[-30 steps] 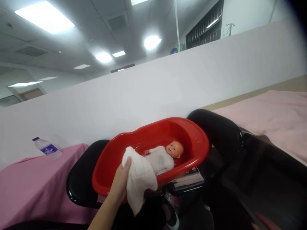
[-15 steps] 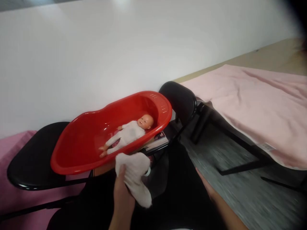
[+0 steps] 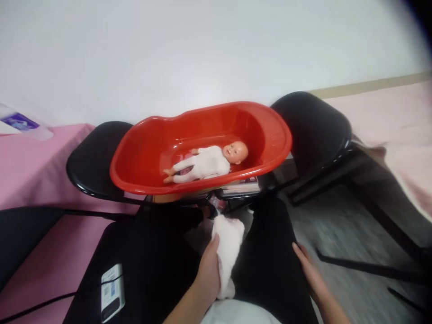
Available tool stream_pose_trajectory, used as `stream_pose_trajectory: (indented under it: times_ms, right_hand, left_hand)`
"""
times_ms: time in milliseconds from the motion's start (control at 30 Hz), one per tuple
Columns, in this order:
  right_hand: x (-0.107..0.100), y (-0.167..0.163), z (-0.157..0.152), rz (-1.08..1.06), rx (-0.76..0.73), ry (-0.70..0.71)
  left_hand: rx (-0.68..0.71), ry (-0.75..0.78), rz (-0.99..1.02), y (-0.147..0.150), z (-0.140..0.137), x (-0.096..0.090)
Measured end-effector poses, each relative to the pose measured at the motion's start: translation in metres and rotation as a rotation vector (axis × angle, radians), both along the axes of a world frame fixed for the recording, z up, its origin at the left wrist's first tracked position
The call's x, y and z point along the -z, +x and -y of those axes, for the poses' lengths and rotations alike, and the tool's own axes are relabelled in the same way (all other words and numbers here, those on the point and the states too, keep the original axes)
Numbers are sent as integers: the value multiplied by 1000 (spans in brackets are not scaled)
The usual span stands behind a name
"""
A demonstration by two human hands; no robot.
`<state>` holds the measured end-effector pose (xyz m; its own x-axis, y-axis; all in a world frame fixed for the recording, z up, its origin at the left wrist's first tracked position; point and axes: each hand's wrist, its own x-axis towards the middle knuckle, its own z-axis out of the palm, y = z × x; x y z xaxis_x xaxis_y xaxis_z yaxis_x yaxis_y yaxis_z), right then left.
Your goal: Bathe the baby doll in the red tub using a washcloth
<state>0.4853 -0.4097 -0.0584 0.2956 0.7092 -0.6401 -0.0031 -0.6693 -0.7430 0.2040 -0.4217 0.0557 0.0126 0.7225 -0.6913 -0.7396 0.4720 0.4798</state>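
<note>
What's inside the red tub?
A doll in white lies on its back in the red tub, something pink showing between its legs. Whatever lies under its body is hidden. The white cloth is outside, in the left hand.

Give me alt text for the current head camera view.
A person's left hand holds a white cloth, while the right hand is beside the right thigh. Ahead, a doll dressed in white lies in a red tub between two black chair backs.

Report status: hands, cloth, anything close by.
Left hand gripping white cloth; right hand at right thigh. Doll lying in red tub. White device on left thigh, black cable across it.
</note>
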Motion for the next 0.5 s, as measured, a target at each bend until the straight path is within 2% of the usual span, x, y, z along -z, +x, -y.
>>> stream_pose_trajectory:
  times_ms: [33, 100, 167, 233, 367, 433, 500]
  right_hand:
    - [-10, -5, -6, 42, 7, 65]
    - [-35, -21, -18, 57, -62, 293]
    - [-59, -46, -29, -163, -173, 456]
    - [-76, -76, -38, -386, -340, 465]
    - [-84, -126, -46, -510, -659, 320]
    - [-81, -140, -46, -522, -667, 270]
    - [-79, -146, -46, -487, -571, 270]
  left_hand:
    - [-21, 10, 38, 3, -5, -2]
    - [-38, 67, 117, 8, -14, -6]
    - [-34, 158, 199, 11, -21, -10]
    - [-30, 227, 263, 11, -25, -17]
    - [-50, 227, 165, -1, -23, -26]
    - [-74, 198, 19, -14, -18, -23]
    - [-145, 174, -147, -29, -12, -15]
